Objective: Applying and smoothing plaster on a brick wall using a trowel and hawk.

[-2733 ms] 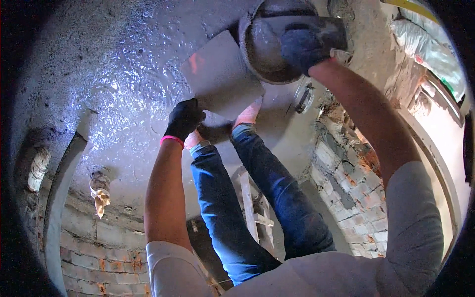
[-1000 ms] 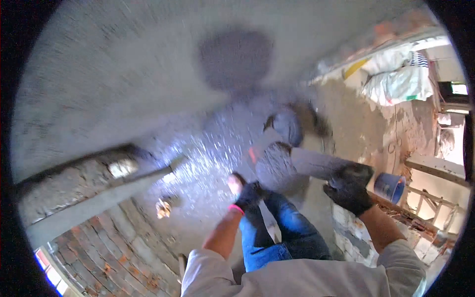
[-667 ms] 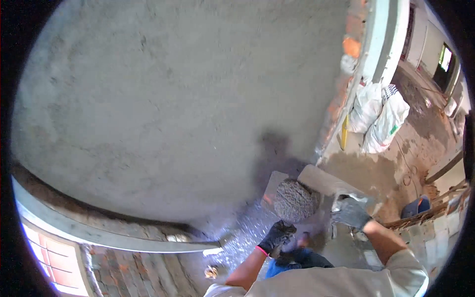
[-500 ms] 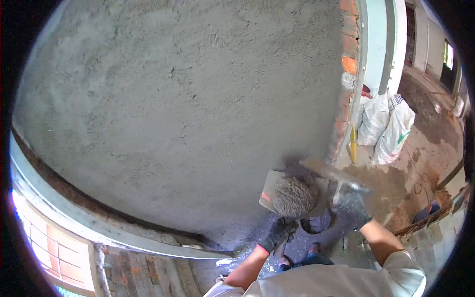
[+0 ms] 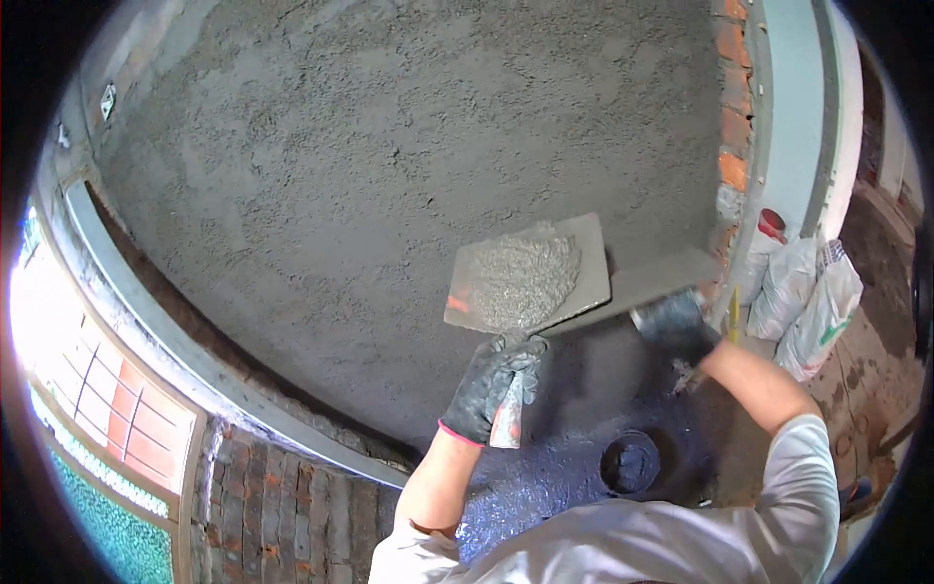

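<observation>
Mortar (image 5: 523,280) lies heaped on a flat grey hawk board (image 5: 530,273), raised in front of the rough plastered wall (image 5: 389,146). Below it, the left hand (image 5: 491,386), in a dark glove, has its grip closed around the board's handle (image 5: 508,420). Right of the board, the gloved right hand (image 5: 673,323) has its grip wrapped around a trowel (image 5: 642,283) whose blade touches the board's right edge. A dark bucket (image 5: 630,463) stands on the floor below; white sacks (image 5: 803,302) lean at far right beside a brick edge (image 5: 732,107).
</observation>
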The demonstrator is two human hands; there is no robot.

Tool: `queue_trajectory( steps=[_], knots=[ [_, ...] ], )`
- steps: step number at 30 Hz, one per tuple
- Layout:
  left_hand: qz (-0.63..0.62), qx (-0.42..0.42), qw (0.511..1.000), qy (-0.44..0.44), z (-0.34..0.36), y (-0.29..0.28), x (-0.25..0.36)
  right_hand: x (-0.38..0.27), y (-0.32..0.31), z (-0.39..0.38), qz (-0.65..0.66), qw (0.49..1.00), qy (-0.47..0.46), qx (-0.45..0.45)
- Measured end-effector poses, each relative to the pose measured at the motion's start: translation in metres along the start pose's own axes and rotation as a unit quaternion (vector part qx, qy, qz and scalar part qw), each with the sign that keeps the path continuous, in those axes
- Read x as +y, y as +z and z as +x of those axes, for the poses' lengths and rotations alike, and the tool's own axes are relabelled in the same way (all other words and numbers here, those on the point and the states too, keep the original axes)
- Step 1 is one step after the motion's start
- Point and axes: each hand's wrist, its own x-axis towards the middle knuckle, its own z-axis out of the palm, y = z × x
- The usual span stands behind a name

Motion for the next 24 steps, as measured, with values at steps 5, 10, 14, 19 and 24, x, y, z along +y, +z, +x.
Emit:
queue_trajectory(
  steps=[5,10,14,19,24],
  knots=[
    [-0.042,-0.062,0.996,0.046,-0.025,0.005,0.026,-0.001,0.062,0.043,0.006,0.997,-0.003,-0.082],
    [-0.045,-0.046,0.998,0.012,-0.034,-0.035,0.043,-0.037,0.104,0.016,-0.046,0.979,0.122,-0.155],
    [0.344,-0.016,0.925,0.164,-0.034,-0.066,0.034,-0.041,0.073,0.003,0.079,0.982,0.166,-0.045],
    [0.363,-0.024,0.905,0.221,-0.024,-0.076,0.022,-0.043,-0.006,0.031,0.322,0.939,0.115,0.044],
    [0.123,0.004,0.985,0.118,-0.022,-0.060,0.046,-0.034,-0.028,0.085,0.135,0.989,-0.017,0.053]
  ],
)
